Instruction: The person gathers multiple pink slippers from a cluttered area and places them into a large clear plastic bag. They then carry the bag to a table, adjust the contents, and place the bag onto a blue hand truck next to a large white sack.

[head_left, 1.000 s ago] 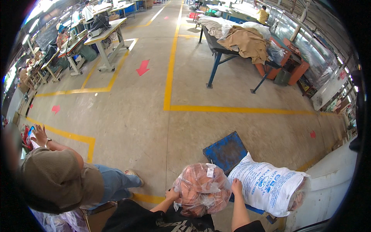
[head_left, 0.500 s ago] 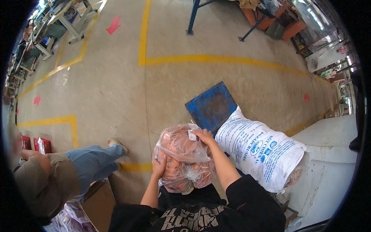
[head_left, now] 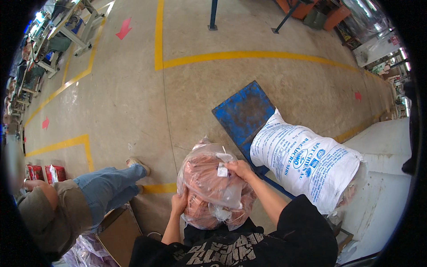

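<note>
A bulky clear plastic bag (head_left: 205, 171) full of orange-brown pieces, which I cannot make out more exactly, is held against my front. My left hand (head_left: 179, 203) grips its left side. Higher up on the right, my right hand (head_left: 239, 169) pinches the plastic beside a small white label (head_left: 222, 170). Just right of the bag, a large white woven sack (head_left: 307, 160) with blue print lies on a blue, worn metal platform (head_left: 244, 111). The sack's near end is partly open, with its contents hard to make out.
A person in blue jeans (head_left: 104, 184) stands at the left, near a cardboard box (head_left: 120, 236) with purple plastic-wrapped goods. Red baskets (head_left: 54, 173) are behind. Yellow lines (head_left: 249, 54) mark the floor. A large whitish block (head_left: 382, 173) flanks the right side.
My view has shifted slightly. The bag sits a little lower and tilts differently, and my right hand has moved down and right with the plastic.
</note>
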Motion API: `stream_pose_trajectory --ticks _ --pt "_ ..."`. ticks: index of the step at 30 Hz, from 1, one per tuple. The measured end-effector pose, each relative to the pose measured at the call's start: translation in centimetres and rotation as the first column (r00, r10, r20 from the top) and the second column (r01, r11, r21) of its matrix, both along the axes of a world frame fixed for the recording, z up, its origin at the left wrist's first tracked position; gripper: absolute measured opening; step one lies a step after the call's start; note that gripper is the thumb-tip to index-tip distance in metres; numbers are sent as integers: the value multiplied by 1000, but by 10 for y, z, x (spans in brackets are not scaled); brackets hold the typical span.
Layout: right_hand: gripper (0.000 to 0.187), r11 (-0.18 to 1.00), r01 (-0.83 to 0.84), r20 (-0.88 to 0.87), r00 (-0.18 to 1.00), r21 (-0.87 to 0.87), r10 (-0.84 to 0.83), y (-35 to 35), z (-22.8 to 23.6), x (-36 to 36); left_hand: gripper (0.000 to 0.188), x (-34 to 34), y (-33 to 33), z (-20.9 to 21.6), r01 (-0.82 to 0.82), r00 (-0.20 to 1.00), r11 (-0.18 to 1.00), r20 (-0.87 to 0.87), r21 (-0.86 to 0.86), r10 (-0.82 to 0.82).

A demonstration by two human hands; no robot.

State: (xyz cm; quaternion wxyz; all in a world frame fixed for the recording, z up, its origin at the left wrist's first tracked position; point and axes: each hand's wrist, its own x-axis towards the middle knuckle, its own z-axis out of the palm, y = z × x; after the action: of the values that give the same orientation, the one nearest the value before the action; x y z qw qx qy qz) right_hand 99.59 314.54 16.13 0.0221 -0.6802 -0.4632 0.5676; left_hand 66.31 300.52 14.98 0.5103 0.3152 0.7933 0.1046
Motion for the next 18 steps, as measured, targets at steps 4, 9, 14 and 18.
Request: stream_pose_trajectory --ticks 4,9,14,18 --pt "53 995 43 27 999 89 -46 -57 39 13 71 2 -23 24 62 998 997 14 53 -63" --pt "34 900 435 -256 869 -17 -424 -117 89 18 62 -4 -19 51 256 967 949 -43 186 -253" --pt "14 775 632 -476 682 1 -555 -185 124 6 52 -13 -21 94 352 929 868 -16 351 -370" --pt "9 698 716 -573 576 8 -583 -234 145 -17 47 -23 -31 132 321 931 881 52 348 -360"
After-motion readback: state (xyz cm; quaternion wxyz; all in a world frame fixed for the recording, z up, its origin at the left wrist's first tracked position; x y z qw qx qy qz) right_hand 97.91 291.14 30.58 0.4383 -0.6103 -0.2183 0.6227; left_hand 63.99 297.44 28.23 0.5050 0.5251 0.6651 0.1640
